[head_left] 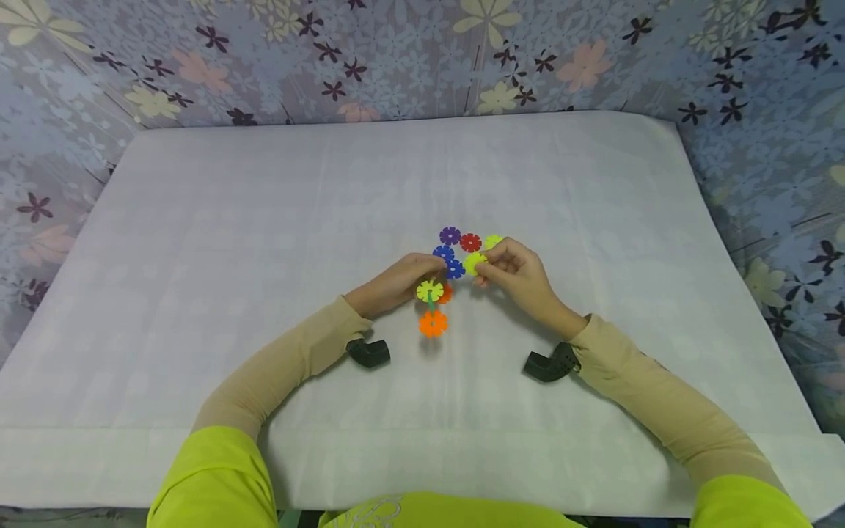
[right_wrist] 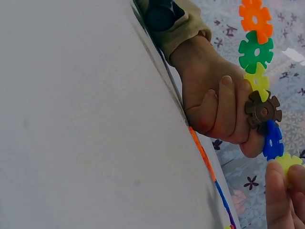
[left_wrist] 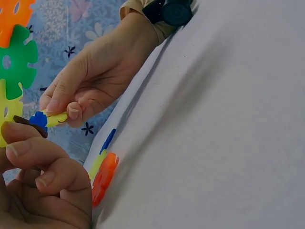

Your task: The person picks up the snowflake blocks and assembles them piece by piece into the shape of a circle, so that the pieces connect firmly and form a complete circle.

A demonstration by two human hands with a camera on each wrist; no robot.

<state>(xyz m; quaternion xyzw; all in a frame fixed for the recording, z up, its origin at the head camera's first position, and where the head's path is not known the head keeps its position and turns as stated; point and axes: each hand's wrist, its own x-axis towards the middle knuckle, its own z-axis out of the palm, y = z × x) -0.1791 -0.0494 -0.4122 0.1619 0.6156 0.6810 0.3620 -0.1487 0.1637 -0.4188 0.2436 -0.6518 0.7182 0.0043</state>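
My left hand (head_left: 396,284) grips a chain of slotted plastic flower discs by its brown disc (right_wrist: 263,112). On one side of the brown piece run a yellow disc (right_wrist: 257,81), a green disc (right_wrist: 249,51) and an orange disc (head_left: 433,323). A blue disc (right_wrist: 272,140) sits on its other side. Between thumb and fingers, my right hand (head_left: 521,279) pinches another yellow disc (head_left: 473,263). That piece meets the blue disc's edge; whether their slots are interlocked I cannot tell. The chain is held above the table.
Loose discs lie on the white-covered table (head_left: 264,198) just beyond and below the hands: purple (head_left: 450,235), red (head_left: 471,243), yellow (head_left: 492,240), blue (head_left: 443,252) and orange (head_left: 445,294). Flower-patterned fabric (head_left: 409,59) borders the table's back and sides.
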